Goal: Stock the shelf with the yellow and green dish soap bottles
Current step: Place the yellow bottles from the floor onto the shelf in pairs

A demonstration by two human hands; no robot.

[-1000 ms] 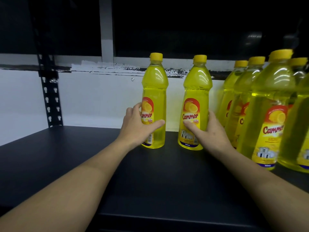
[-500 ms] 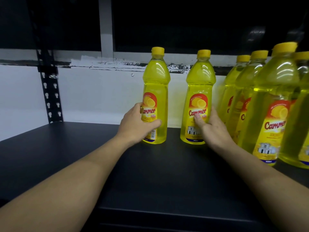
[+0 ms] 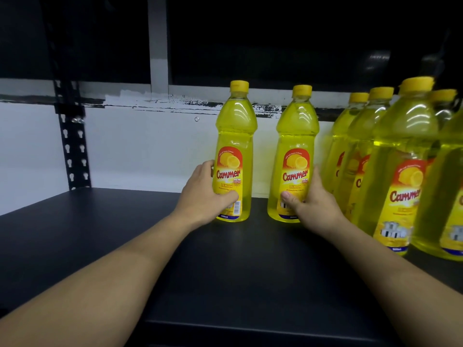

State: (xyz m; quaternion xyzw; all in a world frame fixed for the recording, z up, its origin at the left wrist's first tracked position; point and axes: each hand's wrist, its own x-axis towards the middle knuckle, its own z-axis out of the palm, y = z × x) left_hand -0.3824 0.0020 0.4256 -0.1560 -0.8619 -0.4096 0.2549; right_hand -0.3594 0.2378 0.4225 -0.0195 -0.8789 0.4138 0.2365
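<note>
Just right of the frame's centre, two yellow dish soap bottles stand upright on the black shelf [image 3: 75,234], close to the white back wall [image 3: 140,146] and apart from each other with a clear gap between them. The left hand [image 3: 204,194] grips the lower body of the first yellow bottle [image 3: 235,136]: the thumb lies across the front below the label's lettering and the fingers curl round the bottle's far left side. The right hand [image 3: 313,204] holds the second yellow bottle [image 3: 297,141] the same way from its right side, thumb pressed on the lower front, fingers wrapped behind. Both bottles carry yellow caps and red-and-yellow labels reading "Cammer" and "LEMON", facing the camera. At the right edge of the frame a group of yellow bottles [image 3: 400,151] of the same kind stands on the shelf in a tight cluster, running from the wall toward the front; the second bottle stands near it, with the right hand's fingers between. At the left, a black perforated upright [image 3: 72,136] rises from the shelf's back corner.
</note>
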